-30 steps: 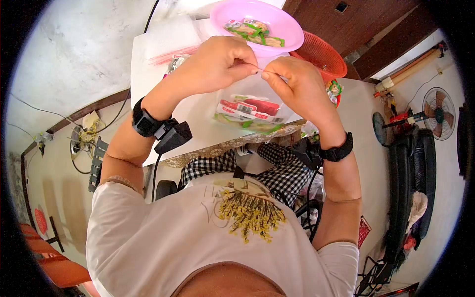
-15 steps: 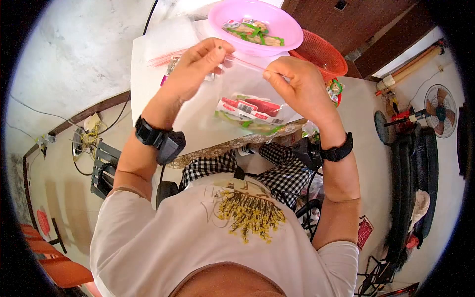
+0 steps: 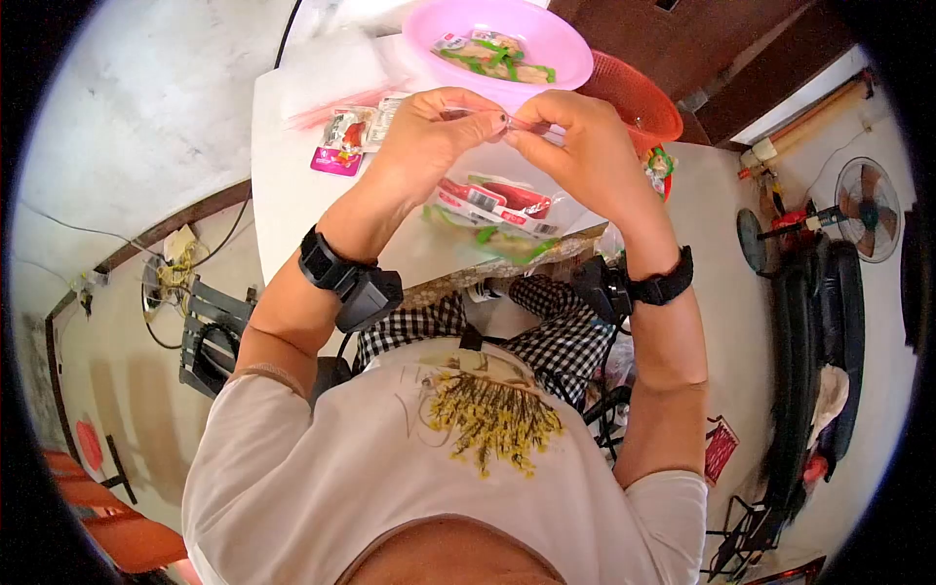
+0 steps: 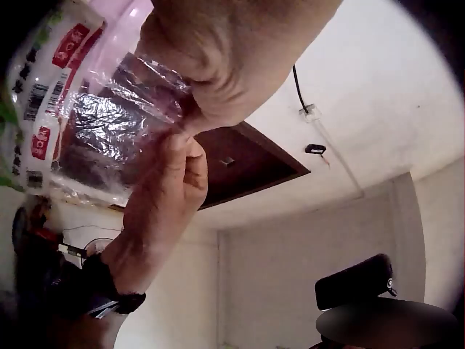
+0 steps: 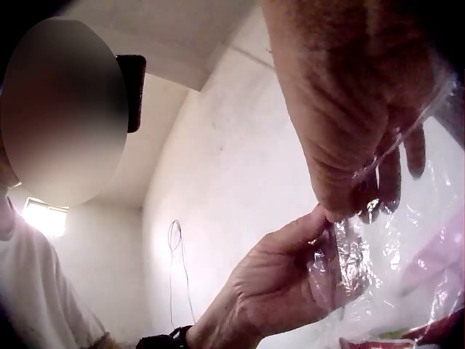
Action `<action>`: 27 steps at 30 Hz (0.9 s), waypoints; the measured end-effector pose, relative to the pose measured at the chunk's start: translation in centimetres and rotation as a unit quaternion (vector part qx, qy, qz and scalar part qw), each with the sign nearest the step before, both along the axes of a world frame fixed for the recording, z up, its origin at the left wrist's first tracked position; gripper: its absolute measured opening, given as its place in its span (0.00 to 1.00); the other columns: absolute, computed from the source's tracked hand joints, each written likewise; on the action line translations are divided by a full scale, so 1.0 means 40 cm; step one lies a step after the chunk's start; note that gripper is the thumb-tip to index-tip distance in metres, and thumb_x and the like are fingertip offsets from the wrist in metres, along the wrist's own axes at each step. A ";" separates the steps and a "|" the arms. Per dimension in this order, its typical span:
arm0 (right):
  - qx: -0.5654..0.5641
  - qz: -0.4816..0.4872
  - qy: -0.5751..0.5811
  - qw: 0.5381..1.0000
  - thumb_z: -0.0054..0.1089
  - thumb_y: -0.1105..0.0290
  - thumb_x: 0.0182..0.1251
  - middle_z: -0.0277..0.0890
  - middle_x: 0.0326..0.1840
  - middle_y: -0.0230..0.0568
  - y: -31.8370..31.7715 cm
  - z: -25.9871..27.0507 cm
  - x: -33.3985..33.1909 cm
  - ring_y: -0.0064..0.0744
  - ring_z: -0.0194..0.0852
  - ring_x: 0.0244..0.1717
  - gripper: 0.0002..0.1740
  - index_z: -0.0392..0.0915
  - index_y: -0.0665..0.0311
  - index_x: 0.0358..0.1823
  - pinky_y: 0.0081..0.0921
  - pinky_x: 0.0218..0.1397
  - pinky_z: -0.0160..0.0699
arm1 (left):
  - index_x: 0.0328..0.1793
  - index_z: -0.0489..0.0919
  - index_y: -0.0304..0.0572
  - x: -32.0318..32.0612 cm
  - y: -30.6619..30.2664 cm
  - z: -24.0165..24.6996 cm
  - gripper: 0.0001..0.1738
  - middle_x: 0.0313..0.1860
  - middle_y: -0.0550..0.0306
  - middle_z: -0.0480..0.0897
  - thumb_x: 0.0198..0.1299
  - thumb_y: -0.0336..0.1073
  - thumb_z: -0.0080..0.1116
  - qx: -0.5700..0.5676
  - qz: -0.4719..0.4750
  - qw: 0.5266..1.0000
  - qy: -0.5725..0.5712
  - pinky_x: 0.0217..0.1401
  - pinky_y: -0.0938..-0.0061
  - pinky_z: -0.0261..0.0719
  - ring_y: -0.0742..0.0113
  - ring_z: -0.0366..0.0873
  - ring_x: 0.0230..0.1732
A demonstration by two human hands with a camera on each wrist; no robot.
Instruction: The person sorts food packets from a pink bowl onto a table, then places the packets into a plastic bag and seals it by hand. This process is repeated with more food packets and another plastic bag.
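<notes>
A clear plastic zip bag (image 3: 531,174) hangs from both hands by its upper edge. Red-labelled packets (image 3: 492,201) with barcodes and green parts show through its lower half. My left hand (image 3: 434,141) pinches the top edge between thumb and fingers. Right beside it, my right hand (image 3: 577,146) pinches the same edge, the thumbs almost meeting. From the left wrist, the shiny film (image 4: 109,120) stretches below the pinching fingers. The right wrist view shows the film (image 5: 352,251) running over the fingers too.
Behind the hands stands a pink basin (image 3: 575,73) with green-trimmed packets in it. A red mesh basket (image 3: 639,102) is beside it. Flat clear bags with red edges (image 3: 336,109) lie on the white table (image 3: 292,210), near a magenta-and-silver packet (image 3: 338,156).
The left hand moved left along the bag's top edge, stretching it out, then came back right to meet the right hand. The right hand stayed nearly in place. The magenta packet is now more exposed.
</notes>
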State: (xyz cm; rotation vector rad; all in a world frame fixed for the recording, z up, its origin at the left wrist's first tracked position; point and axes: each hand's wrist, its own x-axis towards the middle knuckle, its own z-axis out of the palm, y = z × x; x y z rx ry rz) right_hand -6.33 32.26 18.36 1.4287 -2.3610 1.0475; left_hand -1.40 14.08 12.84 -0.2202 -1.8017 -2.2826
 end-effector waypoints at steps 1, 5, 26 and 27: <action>0.010 -0.004 -0.013 1.000 0.64 0.73 0.61 0.77 0.27 0.36 -0.001 -0.001 -0.003 0.23 0.73 0.29 0.07 0.78 0.70 0.32 0.23 0.35 0.72 | 0.42 0.84 0.36 0.001 0.001 0.006 0.06 0.37 0.55 0.86 0.60 0.30 0.65 0.004 -0.002 1.000 -0.009 0.47 0.77 0.79 0.71 0.82 0.39; 0.028 -0.012 -0.055 0.998 0.64 0.74 0.61 0.77 0.27 0.33 0.019 -0.003 -0.013 0.18 0.71 0.30 0.06 0.79 0.71 0.32 0.21 0.34 0.71 | 0.41 0.84 0.36 0.004 -0.006 0.011 0.06 0.36 0.53 0.86 0.59 0.30 0.66 0.014 -0.006 1.000 -0.020 0.45 0.79 0.79 0.71 0.82 0.39; 0.044 -0.056 -0.087 0.994 0.59 0.70 0.69 0.67 0.25 0.23 0.294 0.012 0.016 0.13 0.62 0.30 0.09 0.73 0.64 0.30 0.16 0.32 0.63 | 0.48 0.83 0.37 -0.033 -0.024 -0.032 0.10 0.38 0.55 0.86 0.63 0.31 0.60 -0.030 -0.025 0.999 0.030 0.45 0.76 0.78 0.70 0.82 0.38; -0.020 -0.057 -0.125 0.990 0.62 0.64 0.63 0.74 0.21 0.30 0.327 0.004 0.012 0.20 0.71 0.26 0.11 0.79 0.65 0.29 0.23 0.30 0.70 | 0.52 0.81 0.36 -0.035 -0.009 -0.026 0.12 0.41 0.55 0.86 0.65 0.31 0.56 -0.062 0.015 0.998 -0.005 0.46 0.75 0.78 0.69 0.82 0.40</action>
